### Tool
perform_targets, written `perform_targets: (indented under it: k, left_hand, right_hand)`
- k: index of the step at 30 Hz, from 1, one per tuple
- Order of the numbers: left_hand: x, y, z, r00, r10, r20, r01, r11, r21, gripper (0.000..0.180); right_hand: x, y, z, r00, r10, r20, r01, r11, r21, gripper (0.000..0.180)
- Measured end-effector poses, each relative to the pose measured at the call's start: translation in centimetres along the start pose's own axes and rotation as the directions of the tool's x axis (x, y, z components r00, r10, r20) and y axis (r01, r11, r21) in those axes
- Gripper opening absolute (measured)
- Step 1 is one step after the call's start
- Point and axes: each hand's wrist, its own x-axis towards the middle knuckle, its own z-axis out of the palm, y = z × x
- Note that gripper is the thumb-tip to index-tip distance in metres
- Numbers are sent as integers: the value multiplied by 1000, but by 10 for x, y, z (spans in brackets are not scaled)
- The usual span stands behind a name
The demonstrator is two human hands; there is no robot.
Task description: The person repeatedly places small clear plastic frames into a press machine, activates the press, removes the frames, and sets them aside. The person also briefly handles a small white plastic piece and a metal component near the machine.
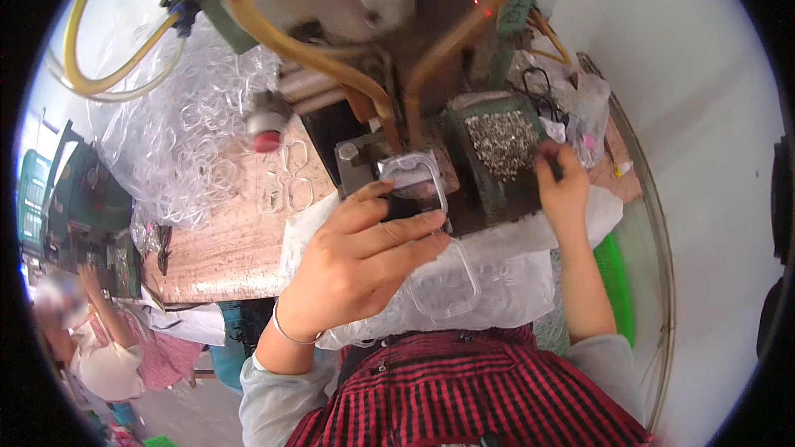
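The person wears a red-and-black checked woven garment [464, 389] across the front of the body, its fine stripes crossing in small squares; under it, pale grey long sleeves [269, 397] are pushed up to the elbows, leaving both forearms bare; the cloth bunches in soft folds at each elbow; a thin silver-coloured metal bangle [291, 333] circles the left wrist; the right wrist is bare; neither of the hands is gloved.

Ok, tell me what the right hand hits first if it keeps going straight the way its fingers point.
Most likely the heap of small silvery metal pieces in the green tray. The right hand points up and left, its fingertips already at the heap's edge. Depth is unclear, so contact cannot be told.
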Motion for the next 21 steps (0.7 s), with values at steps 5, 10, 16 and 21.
perform_targets:
  k: [5,10,16,21]
  left_hand:
    - [-3,-2,3,1000,-26,-12,26,998,-54,34]
    - [-30,3,27,982,-59,-182,50,997,-56,41]
    - [-94,2,-5,720,-226,-657,488,837,248,25]
    - [-77,-94,-46,767,-250,-591,524,776,351,19]
  right_hand:
    - [-23,-11,6,985,-50,166,92,963,-254,12]
    - [-18,-17,21,980,-134,146,195,794,-576,15]
    - [-29,3,17,997,10,77,12,962,-274,20]
    - [-13,-9,27,964,-248,93,265,912,-312,24]
